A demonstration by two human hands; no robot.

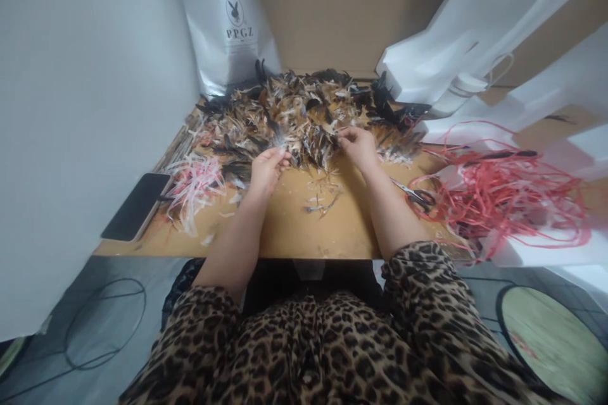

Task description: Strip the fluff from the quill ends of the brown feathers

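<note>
Head view: feather pile (304,104) lies just beyond my left hand (270,168) and right hand (360,147), long axis left to right.
My left pinches what appears to be 1 feather (279,138); my right reaches slightly deeper, fingertips together, hold unconfirmed. Printed bag (228,63) stands behind, leftward; contents not visible.

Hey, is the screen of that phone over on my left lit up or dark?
Dark: the phone shows a plain black screen with nothing visibly lit. Whether it's powered off or just asleep, I can't tell.

1 head-worn view, forward-down over tabletop (313,234)
</note>
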